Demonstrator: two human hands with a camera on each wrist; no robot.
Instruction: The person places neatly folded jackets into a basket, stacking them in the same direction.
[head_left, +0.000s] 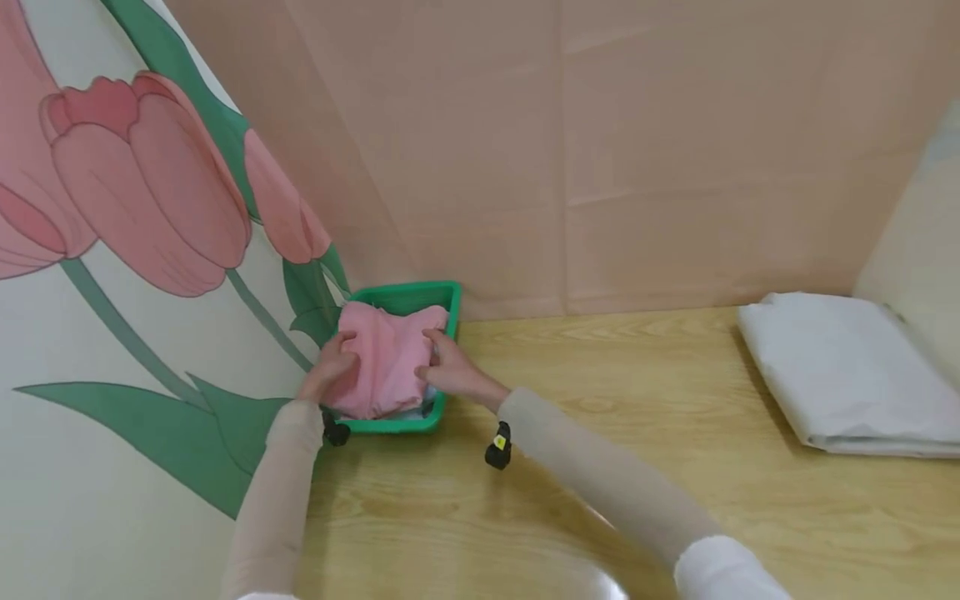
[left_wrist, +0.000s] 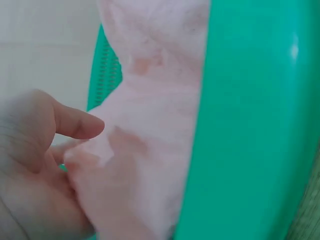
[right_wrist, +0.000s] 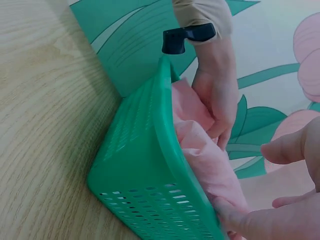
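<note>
I see a green basket (head_left: pixel 405 426) in a corner, close to the flower wall (head_left: pixel 150 192) on one side and the plain wall (head_left: pixel 637 167) behind. On its other side, a wide stretch of wood table (head_left: pixel 600 375) runs over to a folded white bundle (head_left: pixel 855 375). The pink cloth (head_left: pixel 386 358) is in the basket. It looks soft and bumpy, with creases, and something pale peeks out under it. The left hand (head_left: pixel 330 367) touches one side, thumb and fingers apart. The right hand (head_left: pixel 457 372) is spread wide, touching the other side.
</note>
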